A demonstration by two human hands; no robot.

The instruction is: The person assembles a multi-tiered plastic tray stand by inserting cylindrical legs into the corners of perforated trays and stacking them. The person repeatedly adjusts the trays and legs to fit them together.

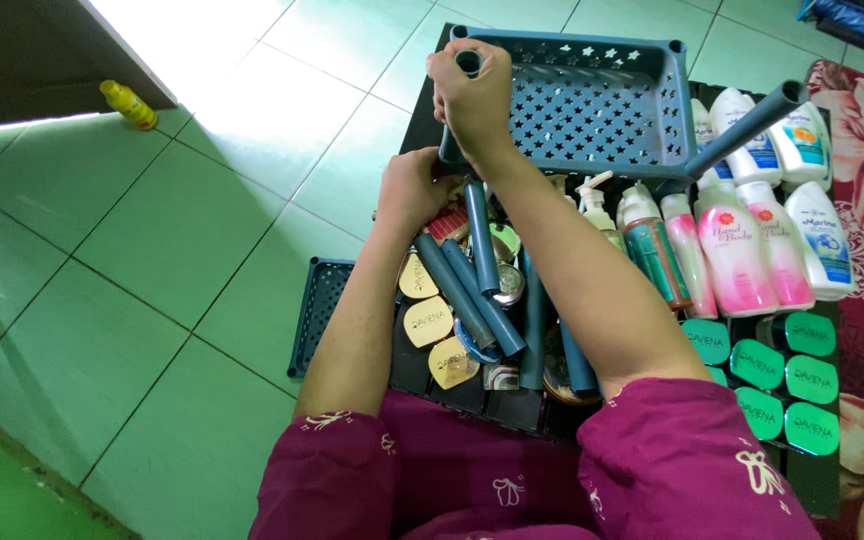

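Right hand (pixel 474 88): fingers curled tight around the top end of a grey-blue tube (pixel 469 62) at the near-left corner of the perforated grey-blue basket tray (pixel 592 105), held tilted above the black crate (pixel 472 390). Left hand (pixel 414 190): just below that corner, fingers closed on the tray's underside; exact grip cannot be told. Loose tubes (pixel 472 295) lying in the crate among gold-lidded jars (pixel 429 322). Pump and lotion bottles (pixel 742 250) upright to the right; green-lidded tins (pixel 784 380) nearer. Yellow bottle (pixel 129 104) well apart on the tiled floor (pixel 152 260).
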